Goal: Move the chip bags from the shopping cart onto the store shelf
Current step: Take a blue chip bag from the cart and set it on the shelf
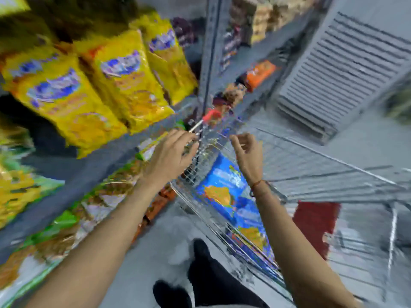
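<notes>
At centre frame, both hands hover empty with fingers loosely spread over the shopping cart point(311, 172): left hand point(171, 156), right hand point(248, 155). A blue chip bag point(226, 192) lies in the cart just below them; yellow bags point(120, 85) fill the shelf point(66, 192) at upper left.

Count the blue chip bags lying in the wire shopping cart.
2 visible: one blue chip bag below the empty hands, a second blue chip bag nearer the person, behind the silver wire shopping cart mesh. Blur may hide more.

Motion-blurred print on yellow chip bags point(66, 96); blue bag point(224, 192) half-hidden behind cart wire point(200, 165).
</notes>
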`<state>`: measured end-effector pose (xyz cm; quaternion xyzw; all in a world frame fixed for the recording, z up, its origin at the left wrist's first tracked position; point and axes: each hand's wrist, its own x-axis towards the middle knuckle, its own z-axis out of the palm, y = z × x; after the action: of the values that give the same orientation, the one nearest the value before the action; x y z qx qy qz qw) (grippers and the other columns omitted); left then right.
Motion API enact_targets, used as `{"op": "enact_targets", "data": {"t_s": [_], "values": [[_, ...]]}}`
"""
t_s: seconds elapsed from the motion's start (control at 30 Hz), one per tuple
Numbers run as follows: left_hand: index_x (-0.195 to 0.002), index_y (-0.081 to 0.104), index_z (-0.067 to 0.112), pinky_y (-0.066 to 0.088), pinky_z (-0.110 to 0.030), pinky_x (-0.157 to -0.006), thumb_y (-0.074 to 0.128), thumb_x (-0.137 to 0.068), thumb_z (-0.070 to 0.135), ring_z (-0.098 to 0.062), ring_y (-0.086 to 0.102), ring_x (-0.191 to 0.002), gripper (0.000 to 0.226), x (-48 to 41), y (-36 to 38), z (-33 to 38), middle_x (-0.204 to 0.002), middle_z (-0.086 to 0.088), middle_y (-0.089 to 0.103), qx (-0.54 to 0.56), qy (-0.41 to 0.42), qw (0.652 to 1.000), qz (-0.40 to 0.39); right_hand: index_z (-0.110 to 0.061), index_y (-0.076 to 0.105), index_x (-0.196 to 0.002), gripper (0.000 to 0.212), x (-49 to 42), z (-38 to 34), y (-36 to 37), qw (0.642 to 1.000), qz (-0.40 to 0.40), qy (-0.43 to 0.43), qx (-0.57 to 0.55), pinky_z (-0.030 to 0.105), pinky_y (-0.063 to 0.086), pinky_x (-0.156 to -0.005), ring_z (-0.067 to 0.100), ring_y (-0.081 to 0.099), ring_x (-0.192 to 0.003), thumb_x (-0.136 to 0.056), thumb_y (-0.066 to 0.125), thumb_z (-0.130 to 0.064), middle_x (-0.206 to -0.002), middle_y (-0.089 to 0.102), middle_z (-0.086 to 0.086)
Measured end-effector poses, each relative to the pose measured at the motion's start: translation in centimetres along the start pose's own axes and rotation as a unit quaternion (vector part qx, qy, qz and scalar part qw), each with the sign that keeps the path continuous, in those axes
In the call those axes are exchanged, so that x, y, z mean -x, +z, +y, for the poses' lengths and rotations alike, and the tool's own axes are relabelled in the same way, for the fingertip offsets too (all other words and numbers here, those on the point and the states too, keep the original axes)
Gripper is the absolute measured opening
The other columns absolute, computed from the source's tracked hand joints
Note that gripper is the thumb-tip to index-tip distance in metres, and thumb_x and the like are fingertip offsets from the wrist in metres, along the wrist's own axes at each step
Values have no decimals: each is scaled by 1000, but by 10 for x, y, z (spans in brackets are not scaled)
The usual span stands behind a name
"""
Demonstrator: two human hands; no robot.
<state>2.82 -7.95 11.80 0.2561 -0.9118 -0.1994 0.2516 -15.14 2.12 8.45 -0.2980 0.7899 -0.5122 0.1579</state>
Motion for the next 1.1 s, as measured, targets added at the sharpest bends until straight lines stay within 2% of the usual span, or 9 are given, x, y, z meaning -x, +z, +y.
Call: {"op": "enact_targets", "data": {"t_s": [0.07,0.13,0.33,0.53,0.6,0.67,0.77,0.93,1.1], "values": [[-100,66,2,41,-36,-83,44,-89,33,-35,63,-92,40,-4,36,-10,-95,-18,69,15,-35,997,-68,-1,63,-93,26,-4,52,-2,997,3,67,47,37,50,-71,11,58,-67,-89,65,-27,-80,63,8],[-108,64,4,42,-38,-88,38,-88,40,-34,60,-99,49,-6,66,-19,-103,-18,67,11,-63,989,-130,2,63,-97,31,-2,90,-3,987,-8,136,83,44,50,-76,23,60,-76,-89,66,-28,-84,67,16],[-126,52,-1,32,-36,-97,50,-95,23,-38,48,-119,39,-28,149,-46,-126,-25,54,13,-178,942,-285,5,56,-115,51,11,172,11,943,-66,318,73,37,45,-83,19,53,-86,-87,67,-37,-87,58,11],[-133,43,4,35,-38,-102,55,-92,38,-36,41,-129,55,-45,231,-87,-140,-26,43,38,-310,871,-379,3,45,-125,71,6,235,40,892,-46,447,-54,27,49,-71,25,60,-80,-80,72,-45,-99,66,21],[-141,33,10,34,-43,-106,57,-88,47,-36,39,-132,68,-46,252,-99,-147,-22,37,51,-348,845,-402,-1,34,-141,78,1,248,45,875,-36,479,-65,26,47,-83,26,57,-105,-85,67,-44,-118,56,17],[-147,19,13,32,-48,-110,60,-84,52,-36,36,-135,84,-45,274,-108,-152,-19,31,82,-383,820,-417,-2,25,-147,83,-3,263,51,866,-35,491,-87,39,40,-104,32,46,-131,-87,65,-44,-141,44,17],[-150,8,13,36,-48,-109,70,-79,45,-34,39,-134,100,-39,301,-120,-153,-15,30,146,-451,777,-415,-3,30,-143,77,-7,281,58,858,-8,501,-114,40,39,-108,32,46,-130,-86,68,-38,-139,44,15],[-137,39,17,51,-48,-96,79,-31,76,-29,63,-109,128,-12,347,-166,-134,-10,57,223,-483,729,-430,-4,36,-140,84,-6,301,71,859,14,498,-117,49,43,-105,32,53,-121,-78,72,-49,-133,51,15],[-128,51,22,53,-45,-93,81,-34,73,-27,67,-101,111,-17,336,-150,-122,-5,65,249,-500,718,-416,-4,35,-143,76,-5,300,70,859,40,493,-132,28,40,-90,25,52,-114,-85,68,-41,-124,50,7]]}}
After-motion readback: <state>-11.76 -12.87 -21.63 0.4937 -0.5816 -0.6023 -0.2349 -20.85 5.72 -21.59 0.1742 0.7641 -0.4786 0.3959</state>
